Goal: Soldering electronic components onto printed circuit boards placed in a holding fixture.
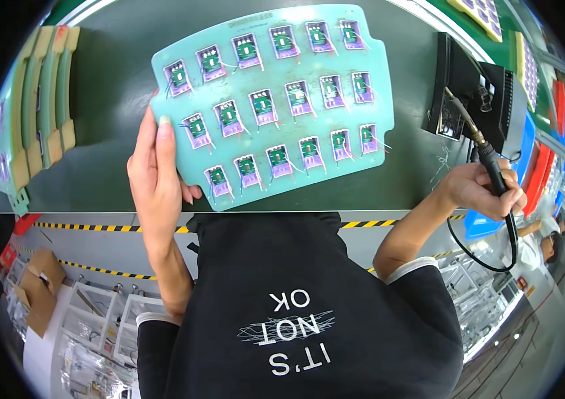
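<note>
My left hand (pixel 155 159) grips the left edge of a teal tray (pixel 229 149), thumb on top and fingers underneath. The tray is tilted over the bench, its left end nearer me. Three rows of cut-outs in it hold small green circuit boards (pixel 264 100) on purple bases, with thin wires sticking out. Closed around the dark handle of a soldering iron (pixel 488 156) is my right hand (pixel 488 189), off to the right of the tray. The iron's metal tip points up and left, beside a black stand (pixel 452 100). A black cord loops below the handle.
Several teal and tan trays (pixel 50 100) stand stacked at the left on the dark green bench (pixel 113 60). Wire scraps (pixel 442 163) lie by the stand. Blue and red bins (pixel 540 169) line the right side. A cardboard box (pixel 40 286) sits lower left; another person (pixel 548 243) is far right.
</note>
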`<action>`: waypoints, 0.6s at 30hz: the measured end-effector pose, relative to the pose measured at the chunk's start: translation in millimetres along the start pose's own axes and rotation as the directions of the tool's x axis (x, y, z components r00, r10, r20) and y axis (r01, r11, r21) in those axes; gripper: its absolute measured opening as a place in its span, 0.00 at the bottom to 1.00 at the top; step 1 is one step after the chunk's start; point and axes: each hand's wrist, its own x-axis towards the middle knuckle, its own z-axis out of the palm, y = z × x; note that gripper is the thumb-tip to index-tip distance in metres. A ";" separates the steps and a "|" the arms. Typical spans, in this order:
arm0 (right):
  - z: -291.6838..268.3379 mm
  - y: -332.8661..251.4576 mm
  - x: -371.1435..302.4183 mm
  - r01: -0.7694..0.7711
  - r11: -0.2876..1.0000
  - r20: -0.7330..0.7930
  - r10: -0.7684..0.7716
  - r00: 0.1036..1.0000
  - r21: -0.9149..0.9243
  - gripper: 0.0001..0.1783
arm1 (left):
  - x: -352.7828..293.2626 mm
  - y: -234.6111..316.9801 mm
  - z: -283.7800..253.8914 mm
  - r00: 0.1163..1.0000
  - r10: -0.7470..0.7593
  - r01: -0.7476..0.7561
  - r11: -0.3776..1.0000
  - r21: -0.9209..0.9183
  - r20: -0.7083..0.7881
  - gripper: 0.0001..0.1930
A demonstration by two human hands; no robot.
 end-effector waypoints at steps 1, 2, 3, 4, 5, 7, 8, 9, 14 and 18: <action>0.1 0.1 -0.8 0.001 1.000 0.004 -0.001 1.000 -0.015 0.13 | -0.2 -2.3 -0.5 1.000 0.025 -0.025 1.000 0.010 0.004 0.20; 0.3 -1.1 -1.2 -0.016 1.000 -0.005 0.016 1.000 -0.007 0.12 | -0.7 -3.8 -2.0 0.999 0.047 -0.047 0.999 0.020 0.006 0.20; 0.2 -1.8 -0.9 -0.016 1.000 -0.007 0.016 1.000 -0.009 0.12 | -0.4 -4.8 -2.7 0.998 0.057 -0.057 0.998 0.016 0.010 0.20; 0.8 -2.6 -1.4 -0.017 1.000 -0.009 0.017 1.000 -0.011 0.12 | 0.2 -3.7 -3.5 0.999 0.051 -0.051 0.999 -0.003 0.018 0.20; 3.3 -4.0 -2.2 -0.007 0.999 0.001 0.007 1.000 -0.047 0.12 | 1.1 -3.0 -3.2 0.999 0.045 -0.044 0.999 -0.022 0.027 0.20; 3.6 -4.9 -4.8 0.008 0.998 0.023 -0.007 1.000 -0.061 0.12 | 1.2 -4.8 -4.1 0.999 0.032 -0.031 0.999 -0.025 0.018 0.20; 4.7 -6.3 -6.1 0.013 0.997 0.007 -0.012 1.000 -0.076 0.12 | 1.3 -4.8 -5.3 0.999 0.039 -0.039 0.999 -0.021 0.020 0.20; 5.3 -7.3 -6.8 0.009 0.997 0.011 -0.008 1.000 -0.074 0.12 | 1.6 -4.5 -5.8 0.999 0.047 -0.047 0.999 -0.018 0.024 0.20; 8.0 -8.0 -8.5 0.039 0.995 0.039 -0.035 0.999 -0.094 0.13 | 4.5 -5.4 -3.8 0.995 0.099 -0.099 0.995 -0.025 0.002 0.19; 5.9 0.2 -5.0 0.068 0.992 0.050 -0.063 0.997 -0.107 0.13 | 10.5 -8.1 -6.6 0.991 0.130 -0.129 0.991 -0.027 0.021 0.18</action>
